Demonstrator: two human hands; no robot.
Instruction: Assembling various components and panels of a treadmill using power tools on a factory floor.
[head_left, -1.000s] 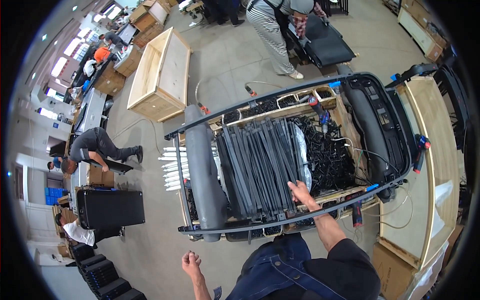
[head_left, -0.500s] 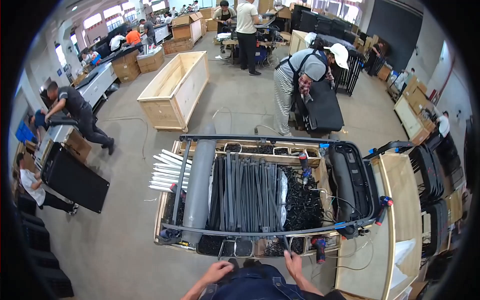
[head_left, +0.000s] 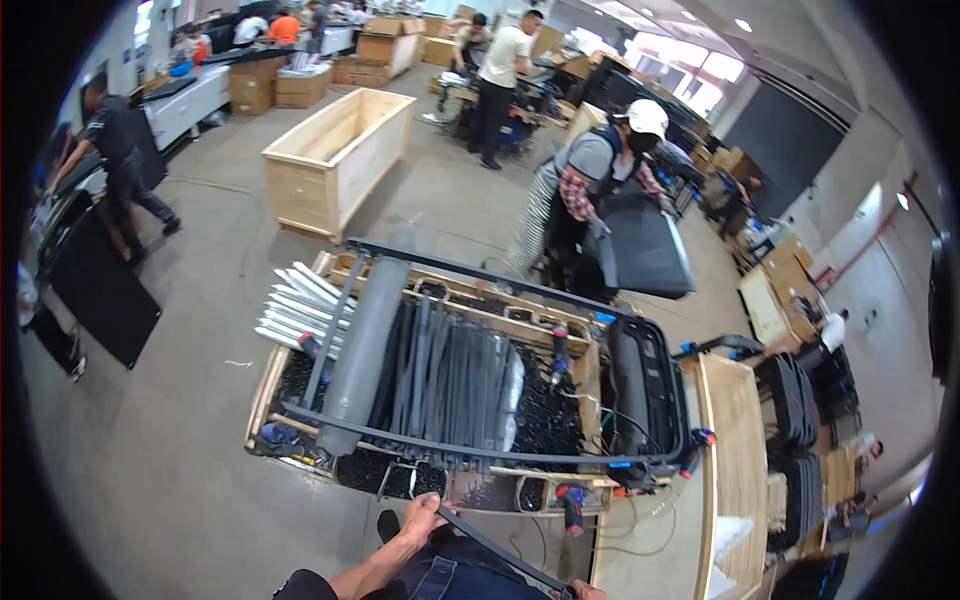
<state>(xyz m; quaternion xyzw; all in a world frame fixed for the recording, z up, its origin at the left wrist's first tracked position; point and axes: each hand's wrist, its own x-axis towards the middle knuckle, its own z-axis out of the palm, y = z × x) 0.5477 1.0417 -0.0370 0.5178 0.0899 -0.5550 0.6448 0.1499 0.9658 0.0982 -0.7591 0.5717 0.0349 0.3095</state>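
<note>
A dark flat metal bar [head_left: 500, 552] slants in front of my waist. My left hand [head_left: 420, 517] closes round its upper end, close to the front edge of the wooden bin. At the lower edge of the view, my right hand [head_left: 585, 591] is at the bar's other end, its fingers partly cut off. Ahead of me, a black rectangular metal frame [head_left: 490, 453] lies across the bin [head_left: 262, 392]. Inside are a bundle of similar dark bars [head_left: 440, 375], a grey padded roll [head_left: 362, 360] and a heap of small black parts [head_left: 550, 425].
Cordless drills lie at the bin's back [head_left: 560, 350] and front right [head_left: 571, 510]. White strips [head_left: 300, 305] stick out at left. A long wooden crate [head_left: 725, 430] stands at right, another crate [head_left: 335, 165] beyond. A co-worker [head_left: 590, 190] handles a black panel [head_left: 645, 245] across from me.
The bar, upright in my right hand before, now slants between both hands. My left hand has taken its upper end; my right has dropped lower. The view has tilted and shifted.
</note>
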